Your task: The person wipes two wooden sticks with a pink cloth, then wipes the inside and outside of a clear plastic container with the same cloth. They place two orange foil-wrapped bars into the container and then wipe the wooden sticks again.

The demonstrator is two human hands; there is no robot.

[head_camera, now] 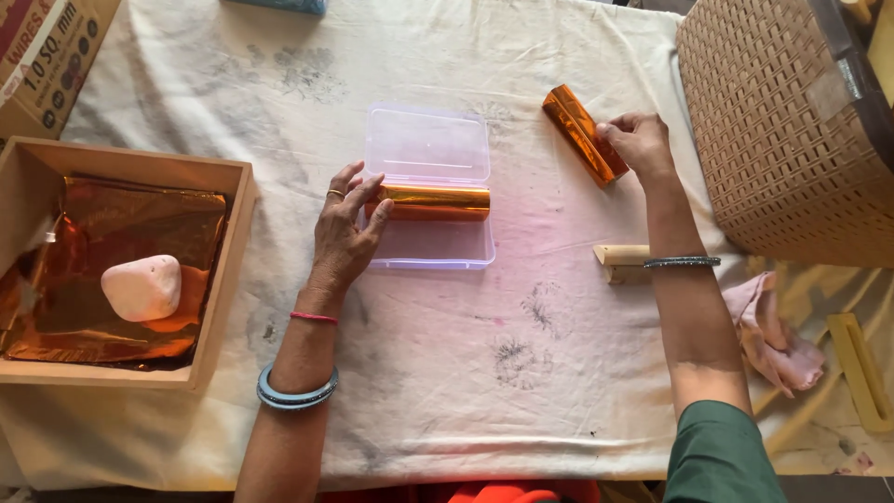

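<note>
A: Where are the two rolls?

B: One copper foil roll (436,200) lies crosswise in the open clear plastic box (430,250), across the hinge line between lid and base. The left hand (346,231) rests on its left end with fingers spread, fingertips touching the roll rather than closed round it. The second foil roll (583,133) lies slanted on the cloth-covered worktop (466,373), up and to the right of the box, and the right hand (637,142) has its fingers curled over the roll's lower end, pinching it.

A: How would they handle?

B: My guess is light and slick. The foil is thin and shiny, so it probably creases and dents easily and may slide under the fingers. Holding it round the middle or by both ends with a gentle grip looks safest; squeezing hard would likely crush the tube.

A: What is in the containers?

B: Apart from that one roll, nothing else shows in the clear box. The wooden tray (222,270) at the left holds loose sheets of the same copper foil (140,219), wrinkled, with a pale smooth stone (142,287) sitting on top. A woven basket (782,121) stands at the right; I cannot tell what it contains.

A: Anything else nearby?

B: A small wooden block (622,262) sits beside the right forearm, with a pink rag (773,335) further right.
</note>
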